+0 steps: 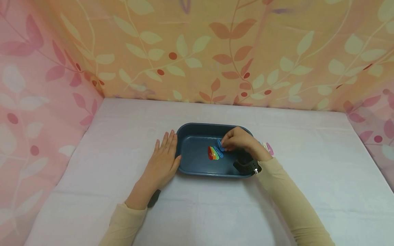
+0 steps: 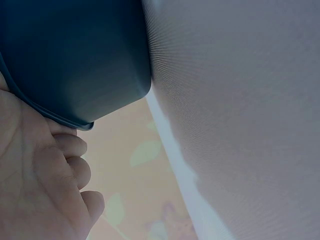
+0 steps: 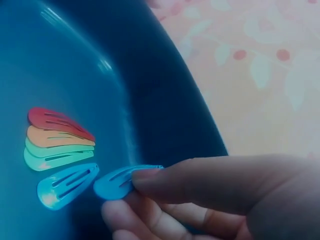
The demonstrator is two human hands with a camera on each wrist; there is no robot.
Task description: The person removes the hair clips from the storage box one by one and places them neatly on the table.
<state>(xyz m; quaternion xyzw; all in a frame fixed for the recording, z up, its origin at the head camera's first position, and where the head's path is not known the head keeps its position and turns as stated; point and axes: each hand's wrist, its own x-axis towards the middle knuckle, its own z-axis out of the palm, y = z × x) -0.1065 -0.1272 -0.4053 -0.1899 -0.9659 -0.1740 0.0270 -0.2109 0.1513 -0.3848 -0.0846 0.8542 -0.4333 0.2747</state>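
In the head view, a dark blue tray (image 1: 192,160) stands on the white table. Over its right part, my right hand (image 1: 241,140) pinches a blue snap hair clip (image 3: 111,185) between thumb and fingers. Just beside that clip, another blue hair clip (image 3: 62,187) lies on the tray floor. A fan of hair clips continues from it: green ones (image 3: 55,158), an orange hair clip (image 3: 52,136) and a red hair clip (image 3: 52,120). My left hand (image 1: 163,162) rests along the tray's left rim, its fingers straight.
More hair clips, one of them pink (image 1: 270,149), lie on the table right of the tray, partly hidden by my right wrist. Floral curtains (image 1: 184,51) rise behind the table (image 1: 197,212) and at both sides. Dark bands are on both wrists.
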